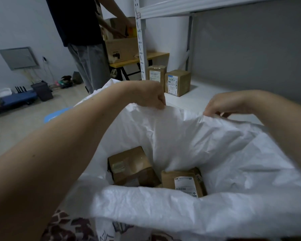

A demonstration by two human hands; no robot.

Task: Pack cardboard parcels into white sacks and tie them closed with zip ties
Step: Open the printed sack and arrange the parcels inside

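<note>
A white sack (189,140) stands open in front of me, its mouth held wide. My left hand (149,96) pinches the far rim of the sack on the left. My right hand (222,106) pinches the same rim further right. Inside at the bottom lie two cardboard parcels: a plain brown parcel (132,166) on the left and a labelled parcel (182,183) on the right. Beyond the sack, two more parcels stand on a white shelf: a taller parcel (155,74) and a squarer parcel (177,82) beside it. No zip tie is visible.
A white metal rack (141,40) frames the shelf (202,100). Another person (83,40) stands at the back left, hands in a big cardboard box (122,47) on a yellow table. A dark bin (42,91) and a blue item sit on the floor at left.
</note>
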